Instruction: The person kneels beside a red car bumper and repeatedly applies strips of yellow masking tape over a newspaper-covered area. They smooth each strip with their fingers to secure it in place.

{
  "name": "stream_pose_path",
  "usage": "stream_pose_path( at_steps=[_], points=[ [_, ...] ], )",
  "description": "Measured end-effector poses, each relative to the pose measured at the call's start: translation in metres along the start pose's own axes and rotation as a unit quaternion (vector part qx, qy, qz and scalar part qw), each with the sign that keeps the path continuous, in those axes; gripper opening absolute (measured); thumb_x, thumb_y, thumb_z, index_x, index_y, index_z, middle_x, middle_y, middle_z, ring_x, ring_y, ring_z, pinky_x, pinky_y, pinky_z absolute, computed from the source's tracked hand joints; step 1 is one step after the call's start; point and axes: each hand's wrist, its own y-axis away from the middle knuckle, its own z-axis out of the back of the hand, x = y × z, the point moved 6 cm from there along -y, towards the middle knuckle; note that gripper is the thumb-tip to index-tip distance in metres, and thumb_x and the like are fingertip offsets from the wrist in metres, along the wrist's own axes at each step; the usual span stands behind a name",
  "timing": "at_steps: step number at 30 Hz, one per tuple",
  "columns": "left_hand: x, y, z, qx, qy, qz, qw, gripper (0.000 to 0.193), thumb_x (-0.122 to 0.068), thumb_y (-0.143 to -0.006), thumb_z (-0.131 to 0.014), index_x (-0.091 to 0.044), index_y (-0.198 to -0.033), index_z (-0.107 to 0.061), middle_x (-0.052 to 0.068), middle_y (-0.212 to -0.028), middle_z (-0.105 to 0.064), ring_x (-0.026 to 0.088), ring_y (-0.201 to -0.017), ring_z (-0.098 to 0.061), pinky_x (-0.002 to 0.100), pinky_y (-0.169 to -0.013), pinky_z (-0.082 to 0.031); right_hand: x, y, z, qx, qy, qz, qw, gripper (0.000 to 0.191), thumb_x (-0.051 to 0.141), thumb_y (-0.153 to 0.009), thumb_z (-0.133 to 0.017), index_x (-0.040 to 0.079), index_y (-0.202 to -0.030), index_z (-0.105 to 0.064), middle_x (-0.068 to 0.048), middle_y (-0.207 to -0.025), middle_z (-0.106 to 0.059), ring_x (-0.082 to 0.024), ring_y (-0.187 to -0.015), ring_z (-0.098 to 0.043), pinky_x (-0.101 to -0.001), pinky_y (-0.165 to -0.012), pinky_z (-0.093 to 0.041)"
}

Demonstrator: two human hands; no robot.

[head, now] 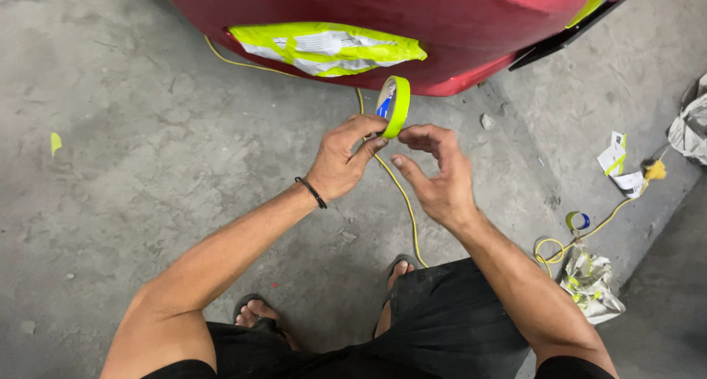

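Note:
My left hand (pixel 342 158) grips a roll of bright yellow-green masking tape (pixel 395 105) by its lower edge, holding it upright in front of me. My right hand (pixel 434 173) is just to the right of the roll, fingers spread and curled, its fingertips close to the roll's edge; whether they touch it I cannot tell. Above the roll is a red car body panel (pixel 442 25) with a patch of paper masked in yellow-green tape (pixel 328 47).
A yellow cord (pixel 405 202) runs across the concrete floor between my feet. At the right lie a second tape roll (pixel 577 220), crumpled masking paper (pixel 589 283), paper scraps (pixel 618 169) and a grey bundle (pixel 691 125). A tape scrap (pixel 55 142) lies far left.

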Motion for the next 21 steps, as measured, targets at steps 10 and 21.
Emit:
stream_pose_path(
  at_steps=[10,21],
  points=[
    [0.006,0.001,-0.029,0.062,-0.026,0.031,0.997,0.053,-0.002,-0.095,-0.067,-0.007,-0.146,-0.052,0.014,-0.124,-0.070,0.029,-0.112,-0.067,0.040,-0.099,-0.052,-0.038,-0.008,0.013,0.018,-0.028,-0.116,0.993,0.044,0.002,-0.098,-0.074,0.003,-0.133,-0.047,-0.011,-0.113,-0.073,-0.015,-0.104,-0.072,-0.0317,-0.089,-0.056],
    [0.007,-0.002,-0.015,0.042,-0.092,-0.145,0.984,0.042,0.005,-0.099,-0.063,-0.019,-0.132,-0.069,0.002,-0.131,-0.070,0.026,-0.145,-0.054,0.051,-0.123,-0.040,-0.035,0.003,0.011,0.006,-0.103,0.018,0.994,0.044,-0.012,-0.095,-0.073,0.002,-0.125,-0.045,-0.013,-0.118,-0.062,-0.020,-0.114,-0.068,-0.0343,-0.100,-0.059]
  ],
)
